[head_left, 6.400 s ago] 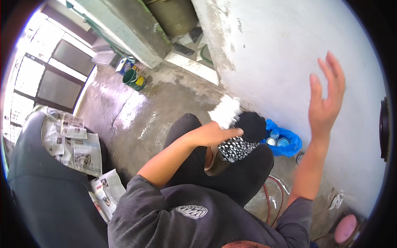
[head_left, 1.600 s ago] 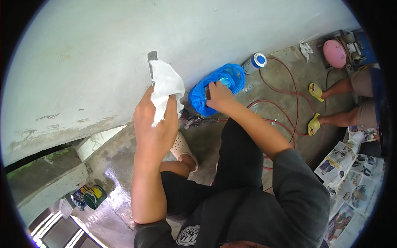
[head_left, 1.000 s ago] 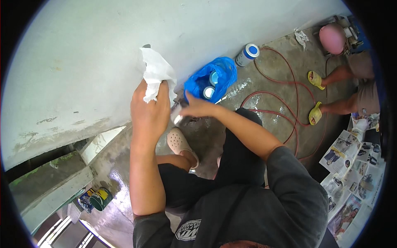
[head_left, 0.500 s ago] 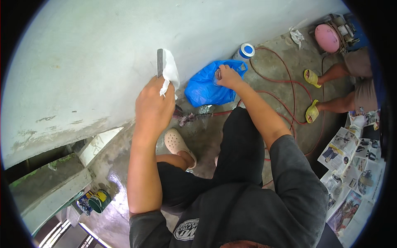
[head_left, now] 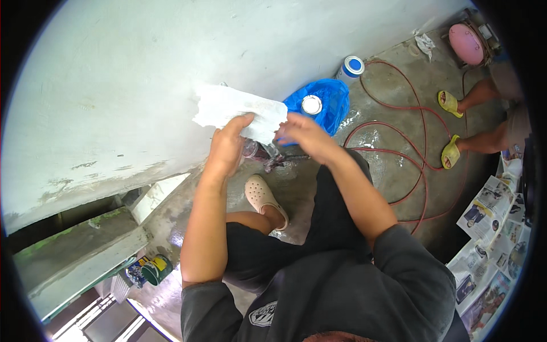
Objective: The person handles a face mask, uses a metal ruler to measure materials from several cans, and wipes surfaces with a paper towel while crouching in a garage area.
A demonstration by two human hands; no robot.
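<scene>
In front of the wall, my left hand [head_left: 227, 143] is closed on a torn white sheet [head_left: 242, 108], paper or thin cloth, its thumb pressed across the lower edge. A small grey tip pokes out above the sheet; whatever it belongs to is mostly hidden. My right hand [head_left: 310, 138] is at the sheet's right edge. Its fingers are blurred by motion, and I cannot tell whether they grip the sheet. Just beyond, a blue plastic bag [head_left: 337, 105] lies on the floor against the wall, with a round, white-topped container [head_left: 311, 105] in its mouth.
A white-and-blue can [head_left: 351, 66] stands beyond the bag. Red hose [head_left: 393, 151] loops over the concrete floor. Another person's feet in yellow slippers [head_left: 450, 151] are at right, near a pink tank [head_left: 466, 44] and newspaper sheets [head_left: 484, 214]. A green can [head_left: 155, 270] sits lower left.
My right hand has left the bag and come to the sheet. The sheet is now spread wide in my left hand, and the grey strip beside it is mostly covered.
</scene>
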